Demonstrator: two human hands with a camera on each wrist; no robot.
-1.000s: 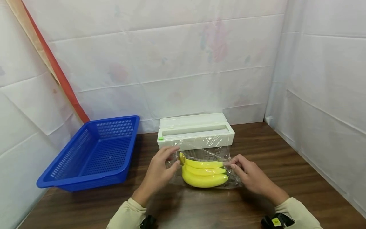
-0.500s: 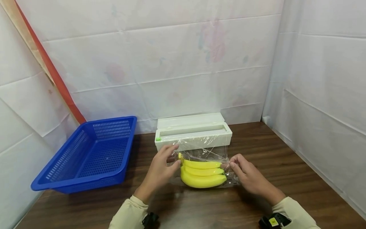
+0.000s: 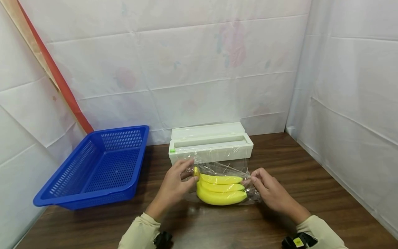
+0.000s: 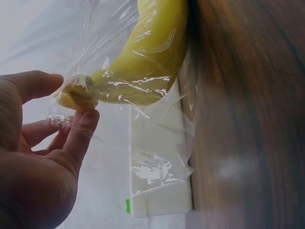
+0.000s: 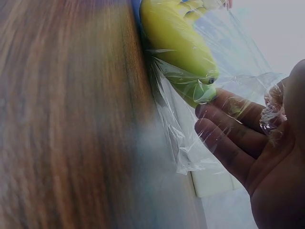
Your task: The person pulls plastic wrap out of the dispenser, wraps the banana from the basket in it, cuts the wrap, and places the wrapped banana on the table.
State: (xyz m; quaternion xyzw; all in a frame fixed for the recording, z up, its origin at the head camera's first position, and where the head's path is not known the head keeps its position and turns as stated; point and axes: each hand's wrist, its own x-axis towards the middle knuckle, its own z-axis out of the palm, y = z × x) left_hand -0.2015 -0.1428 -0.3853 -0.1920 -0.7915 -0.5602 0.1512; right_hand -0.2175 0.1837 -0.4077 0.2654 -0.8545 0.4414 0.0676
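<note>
A yellow bunch of bananas (image 3: pixel 221 193) lies on the table under clear plastic wrap (image 5: pixel 178 143), its stem end toward my left hand. My left hand (image 3: pixel 178 183) curves round the stem (image 4: pixel 78 93) with thumb and fingers on either side, the film between. My right hand (image 3: pixel 270 188) pinches a gathered piece of the wrap between thumb and index finger at the banana tips. Its other fingers extend under the film, close to the tips in the right wrist view. Creases in the wrap run from behind the stem to my right hand.
Behind the bananas stands a long white wrap dispenser box (image 3: pixel 211 152), lid raised, a green piece at its left end; film hangs over its front. A blue perforated basket (image 3: pixel 141 162) sits at the left. White sheeting (image 3: pixel 186 69) encloses the wooden table (image 3: pixel 326 180).
My right hand has drawn the wrap into tighter creases above the bananas, with only small finger movement. My left hand has stayed at the stem. The head view has shifted slightly.
</note>
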